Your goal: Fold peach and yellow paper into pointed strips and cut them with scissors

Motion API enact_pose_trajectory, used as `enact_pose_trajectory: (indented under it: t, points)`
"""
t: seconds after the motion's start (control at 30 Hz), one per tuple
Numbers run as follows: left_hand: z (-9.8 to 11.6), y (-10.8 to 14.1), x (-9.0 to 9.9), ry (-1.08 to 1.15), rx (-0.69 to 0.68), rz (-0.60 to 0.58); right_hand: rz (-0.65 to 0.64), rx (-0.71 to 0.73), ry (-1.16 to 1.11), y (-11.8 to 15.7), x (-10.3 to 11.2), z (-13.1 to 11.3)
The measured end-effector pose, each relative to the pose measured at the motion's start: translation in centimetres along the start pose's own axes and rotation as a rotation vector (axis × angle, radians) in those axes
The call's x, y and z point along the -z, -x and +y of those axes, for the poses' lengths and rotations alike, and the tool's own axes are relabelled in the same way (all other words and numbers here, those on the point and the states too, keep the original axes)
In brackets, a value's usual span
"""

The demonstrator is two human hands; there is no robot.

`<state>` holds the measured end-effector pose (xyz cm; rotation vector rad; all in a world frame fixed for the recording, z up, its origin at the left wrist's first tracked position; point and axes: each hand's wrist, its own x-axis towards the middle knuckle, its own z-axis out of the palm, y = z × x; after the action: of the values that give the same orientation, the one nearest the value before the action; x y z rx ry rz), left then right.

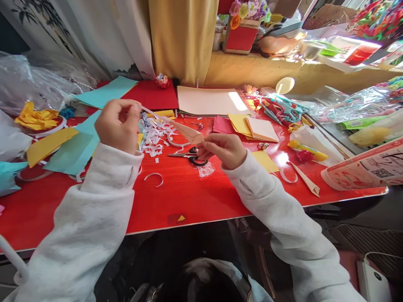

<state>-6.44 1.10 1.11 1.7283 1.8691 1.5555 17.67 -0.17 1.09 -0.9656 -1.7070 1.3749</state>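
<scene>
My left hand (118,123) is closed in a pinch on a thin pale strip (154,114). That strip runs down to a folded cream paper cone (187,133), whose wide end is pinched by my right hand (224,150). Both hands are raised over the red table. Below the cone lie black-handled scissors (191,155), partly covered by my right fingers. A similar folded paper cone (307,180) rests near the table's right front edge. White curled paper scraps (154,140) are heaped between my hands.
Blue paper sheets (77,144) lie at left, and a cream sheet stack (210,100) at the back. Small paper squares (262,129), teal scissors (291,108) and a yellow glue stick (307,150) are to the right. A large paper cup (362,167) stands at the right edge.
</scene>
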Motion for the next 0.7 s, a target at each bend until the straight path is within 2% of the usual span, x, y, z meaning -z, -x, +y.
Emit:
enact_pose_trajectory:
  t: [0.07,0.1,0.17,0.27,0.37,0.43,0.47,0.57,0.7]
  points:
    - [-1.3,-1.3,0.6,-0.001,0.061,0.265,0.045,0.024,0.042,0.4,1.0,-0.4]
    - [-1.8,-1.7,0.8,0.027,0.113,0.342,0.076,0.033,0.050,0.9,1.5,-0.6]
    - [-2.1,-2.2,1.0,0.146,0.124,0.371,0.127,0.035,0.032,2.2,2.2,-0.7]
    - [-0.8,-1.4,0.6,0.219,0.067,0.188,0.141,-0.040,-0.016,4.6,2.1,-0.4]
    - [2.0,1.1,-0.5,0.331,0.016,-0.301,0.086,-0.123,-0.036,6.7,0.8,0.3]
    - [4.0,3.0,-1.2,0.376,0.014,-0.610,0.071,-0.109,-0.013,7.4,-0.1,0.9]
    - [4.8,3.8,-1.5,0.407,0.034,-0.727,0.069,-0.087,0.005,7.6,-0.5,1.4]
    - [6.0,5.3,-2.2,0.547,0.111,-0.867,0.019,-0.060,0.044,7.3,-1.1,2.9]
    - [5.7,5.5,-2.7,0.802,0.201,-0.885,0.007,-0.019,0.059,6.6,-1.2,4.5]
